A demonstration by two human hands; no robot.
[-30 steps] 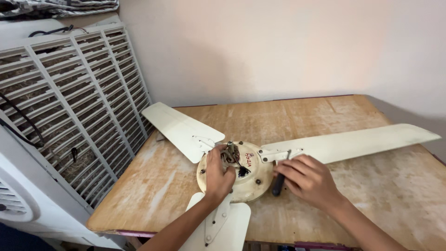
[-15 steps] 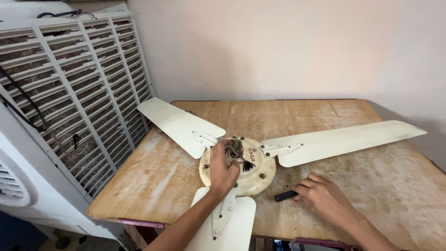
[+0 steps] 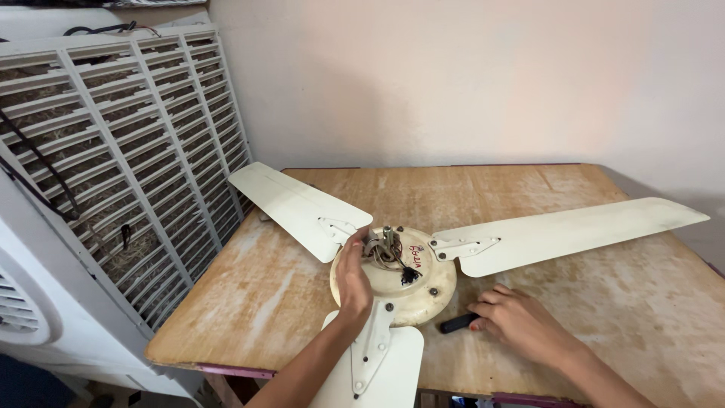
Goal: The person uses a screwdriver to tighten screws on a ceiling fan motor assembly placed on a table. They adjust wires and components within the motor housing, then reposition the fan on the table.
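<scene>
Three fan blades [image 3: 563,230] fan out across the desk [image 3: 249,302], splitting it into wedges; bare wood lies open between them. A slatted cooler panel [image 3: 128,166] blocks the left edge.

The worn, pale-streaked wooden bench [image 3: 529,189] before me carries a cream three-bladed ceiling fan [image 3: 423,283] and a small black tool [image 3: 458,323].

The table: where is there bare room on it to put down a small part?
The wooden table is bare along the back, between the wall and the two upper fan blades. The front-left corner, left of the left hand, is free too. It is crowded around the motor hub and by the right hand with the black tool.
</scene>
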